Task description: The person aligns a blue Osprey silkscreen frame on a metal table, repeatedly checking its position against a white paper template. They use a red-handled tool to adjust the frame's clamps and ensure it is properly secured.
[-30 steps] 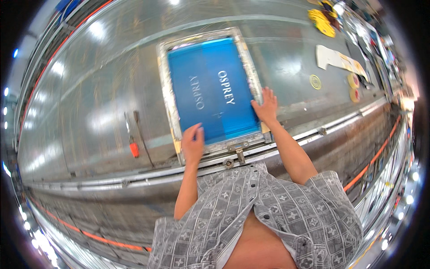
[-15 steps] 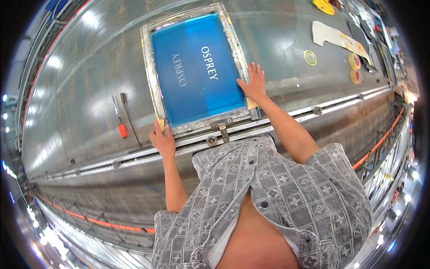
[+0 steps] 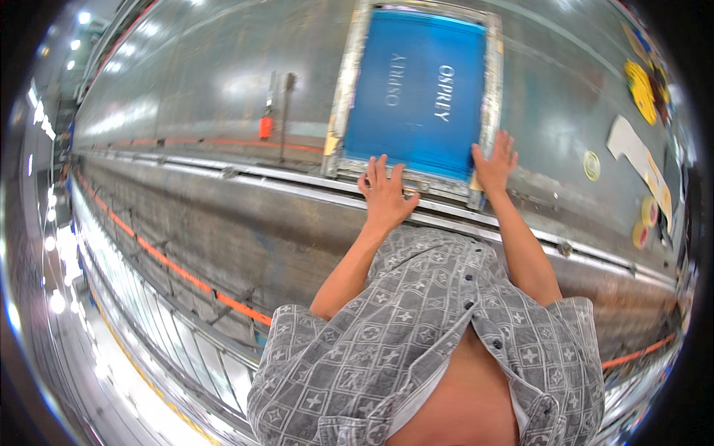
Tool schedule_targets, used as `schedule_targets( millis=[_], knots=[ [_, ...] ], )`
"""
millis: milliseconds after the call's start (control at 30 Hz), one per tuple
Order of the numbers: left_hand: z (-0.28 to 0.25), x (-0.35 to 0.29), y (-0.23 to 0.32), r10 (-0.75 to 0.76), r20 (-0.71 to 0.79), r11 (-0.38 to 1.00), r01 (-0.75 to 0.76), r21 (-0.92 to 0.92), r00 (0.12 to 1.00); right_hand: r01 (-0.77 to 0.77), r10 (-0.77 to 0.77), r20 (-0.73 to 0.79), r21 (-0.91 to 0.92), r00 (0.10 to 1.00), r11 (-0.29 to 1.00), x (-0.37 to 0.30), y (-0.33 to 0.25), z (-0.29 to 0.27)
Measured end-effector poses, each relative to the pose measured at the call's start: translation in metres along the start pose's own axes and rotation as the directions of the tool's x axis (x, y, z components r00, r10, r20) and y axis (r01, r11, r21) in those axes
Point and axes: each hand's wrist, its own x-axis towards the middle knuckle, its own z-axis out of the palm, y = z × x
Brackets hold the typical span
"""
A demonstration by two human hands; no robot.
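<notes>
A screen-printing frame (image 3: 343,97) lies flat on the long metal table, its pale, stained rim around a blue mesh (image 3: 416,123) that bears two lines of lettering, one faint and one bright white. At the near edge of the frame, left of its middle, is my left hand (image 3: 387,195), fingers spread and nothing in it. Beside the right rim, close to the near right corner, rests my right hand (image 3: 496,165) with fingers stretched out and the thumb toward the rim. Whether either palm presses on the frame is hard to tell.
An orange-handled tool (image 3: 265,125) and a dark thin tool (image 3: 285,111) lie left of the frame. To the right are a tape ring (image 3: 591,165), a pale cut sheet (image 3: 632,149), tape rolls (image 3: 648,212) and a yellow glove-like item (image 3: 639,91). A metal rail (image 3: 297,186) borders the table's near edge.
My left hand has left the frame's near left corner and moved right along its near edge. My right hand stays by the right rim. The whole view has shifted and turned.
</notes>
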Motion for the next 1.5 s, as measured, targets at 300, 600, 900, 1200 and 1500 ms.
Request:
schedule_targets(
  millis=[300,600,900,1200,1500],
  knots=[
    [-0.066,0.028,-0.120,-0.168,-0.418,0.977,0.095,-0.190,0.893,0.021,-0.020,-0.010,0.065,1.000,0.998,-0.027,-0.001,-0.037],
    [-0.117,0.065,-0.199,-0.450,-0.100,0.747,0.435,0.503,0.888,0.059,-0.038,-0.108,0.193,0.993,0.979,-0.020,0.033,-0.031],
    [-0.156,0.077,-0.056,-0.172,-0.075,0.985,0.170,-0.032,0.982,0.594,-0.543,-0.241,0.291,0.804,0.750,0.010,-0.072,-0.116],
    [-0.079,0.082,0.075,0.456,-0.373,0.724,-0.581,-0.372,0.808,0.168,-0.224,-0.045,0.806,0.973,0.568,0.002,-0.076,-0.149],
    [0.059,0.040,0.045,0.802,0.346,0.565,-0.805,-0.179,0.486,0.306,0.184,-0.285,0.947,0.941,-0.094,-0.040,-0.021,-0.151]
  ],
)
